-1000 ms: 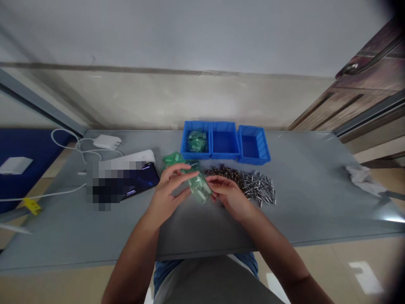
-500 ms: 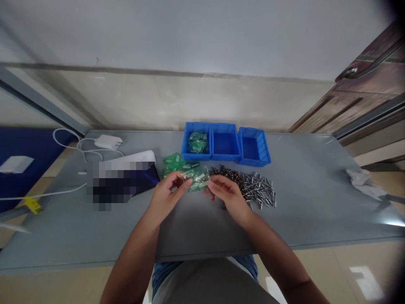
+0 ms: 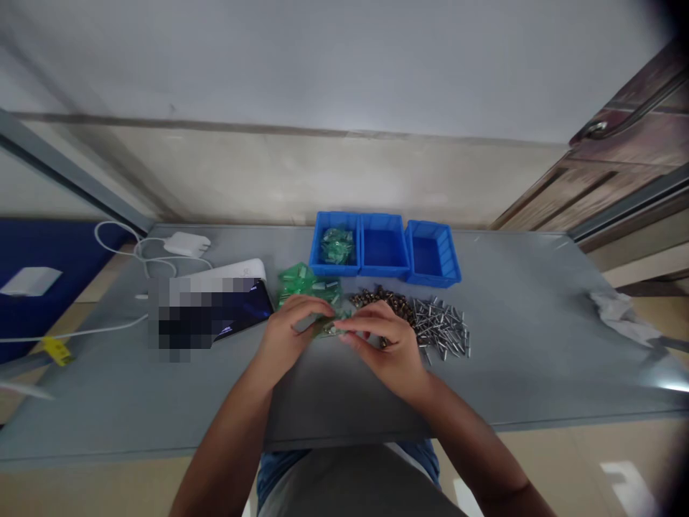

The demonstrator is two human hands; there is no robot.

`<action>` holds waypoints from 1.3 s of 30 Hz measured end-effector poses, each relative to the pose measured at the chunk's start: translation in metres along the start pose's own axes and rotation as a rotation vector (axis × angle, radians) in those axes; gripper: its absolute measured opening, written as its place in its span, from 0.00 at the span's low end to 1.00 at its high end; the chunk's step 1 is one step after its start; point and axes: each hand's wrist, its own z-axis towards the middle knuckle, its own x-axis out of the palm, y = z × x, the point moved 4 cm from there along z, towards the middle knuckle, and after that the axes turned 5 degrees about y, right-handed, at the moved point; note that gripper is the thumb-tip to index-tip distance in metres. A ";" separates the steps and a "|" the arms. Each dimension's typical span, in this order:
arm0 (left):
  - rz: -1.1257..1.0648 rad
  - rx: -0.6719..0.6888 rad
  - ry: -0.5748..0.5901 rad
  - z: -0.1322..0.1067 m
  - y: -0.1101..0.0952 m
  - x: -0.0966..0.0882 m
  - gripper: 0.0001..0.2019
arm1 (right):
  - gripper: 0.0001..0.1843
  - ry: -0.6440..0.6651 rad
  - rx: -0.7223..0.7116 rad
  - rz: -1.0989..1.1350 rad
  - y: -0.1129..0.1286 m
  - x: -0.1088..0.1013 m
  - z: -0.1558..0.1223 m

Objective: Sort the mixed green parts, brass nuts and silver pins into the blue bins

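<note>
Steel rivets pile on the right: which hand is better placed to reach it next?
Right, probably. The right hand lies beside the brown fasteners, with the steel rivets just past them. The left hand sits farther off, beyond the small clear bag that the right fingers pinch.

Both forearms [image 3: 474, 445] angle inward and upward from the lower corners of the view, wrists slightly bent. The left hand [image 3: 288, 334] curls palm-down, while the right hand [image 3: 387, 352] stretches its fingers [image 3: 360, 329] leftward, close to the left hand's fingers [image 3: 315, 307].

white power adapter [image 3: 186, 245], phone [image 3: 245, 310], crumpled cloth [image 3: 619, 314]
</note>
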 end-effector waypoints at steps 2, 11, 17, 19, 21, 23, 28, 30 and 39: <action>-0.025 -0.014 0.004 0.000 0.003 0.001 0.03 | 0.11 -0.011 -0.013 -0.037 0.001 0.001 0.000; -0.469 -0.286 0.012 -0.007 0.016 0.008 0.14 | 0.27 -0.082 0.028 -0.198 -0.013 -0.002 -0.002; -0.621 -0.317 0.091 -0.008 0.010 0.008 0.15 | 0.15 -0.100 0.001 -0.356 -0.017 0.008 -0.004; -0.649 -0.306 0.100 -0.009 0.007 0.007 0.16 | 0.13 -0.138 -0.002 -0.377 -0.012 0.007 -0.004; -0.669 -0.288 0.077 -0.010 0.005 0.006 0.15 | 0.14 -0.144 -0.019 -0.385 -0.004 0.008 -0.003; -0.686 -0.274 0.054 -0.010 0.003 0.004 0.15 | 0.13 -0.138 -0.047 -0.383 0.004 0.010 -0.003; -0.731 -0.287 0.071 -0.013 -0.001 0.004 0.11 | 0.09 -0.098 -0.102 -0.399 0.015 0.015 -0.003; -0.752 -0.279 0.088 -0.013 -0.003 0.004 0.11 | 0.08 -0.104 -0.093 -0.423 0.019 0.013 -0.003; -0.477 -0.303 -0.100 -0.014 0.006 -0.013 0.13 | 0.07 -0.489 -0.189 -0.659 0.056 -0.021 0.037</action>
